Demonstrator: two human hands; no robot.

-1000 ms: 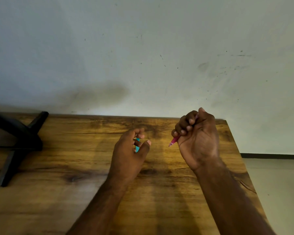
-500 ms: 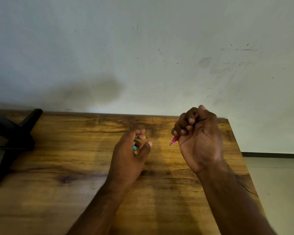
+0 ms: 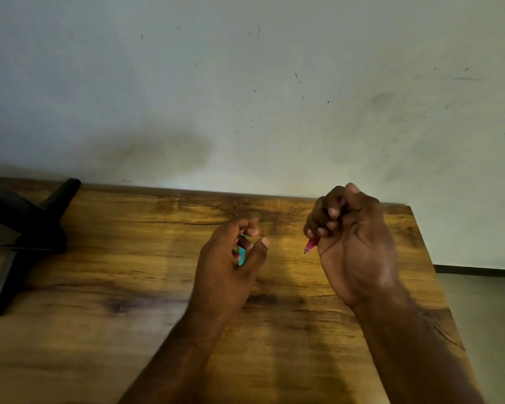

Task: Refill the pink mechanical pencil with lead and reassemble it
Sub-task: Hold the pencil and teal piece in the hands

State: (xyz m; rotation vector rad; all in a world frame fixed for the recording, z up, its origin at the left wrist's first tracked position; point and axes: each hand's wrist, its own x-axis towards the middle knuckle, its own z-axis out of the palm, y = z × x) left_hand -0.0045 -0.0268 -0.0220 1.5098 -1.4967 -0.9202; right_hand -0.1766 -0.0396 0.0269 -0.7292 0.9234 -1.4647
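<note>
No legible txt, labels, brands or nos. anywhere on objs in view.

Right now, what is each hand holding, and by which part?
The right hand grips the pink pencil in a fist round its barrel, tip poking out. The left hand holds a small teal item among its fingers; which part cannot be told.

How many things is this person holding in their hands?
2: a pink pencil gripped in the right hand, and a small teal item held in the left hand. Fingers may hide more.
</note>
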